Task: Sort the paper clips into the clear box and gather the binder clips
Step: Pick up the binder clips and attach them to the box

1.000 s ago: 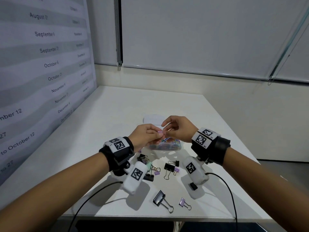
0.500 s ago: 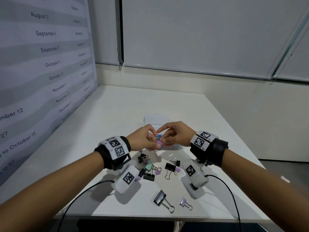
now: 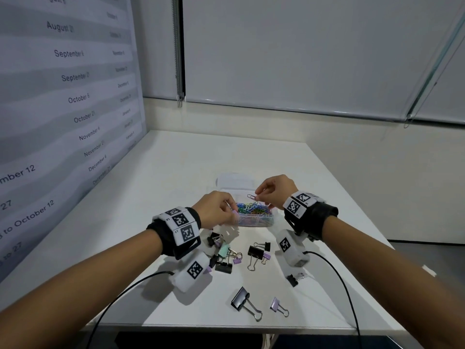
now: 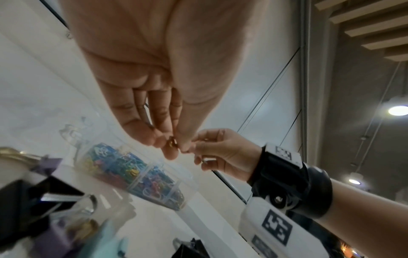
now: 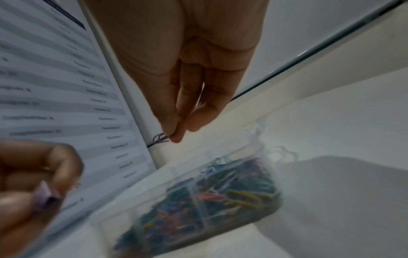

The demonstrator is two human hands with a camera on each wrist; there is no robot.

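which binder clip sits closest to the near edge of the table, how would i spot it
On the white table, look past the clear plastic box of coloured paper clips towards the near edge. Two clips lie apart there: the small lilac binder clip is nearest, beside a much bigger black binder clip.

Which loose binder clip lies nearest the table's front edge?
The big black binder clip, beside the small purple binder clip; every other clip sits farther back toward the clear box.
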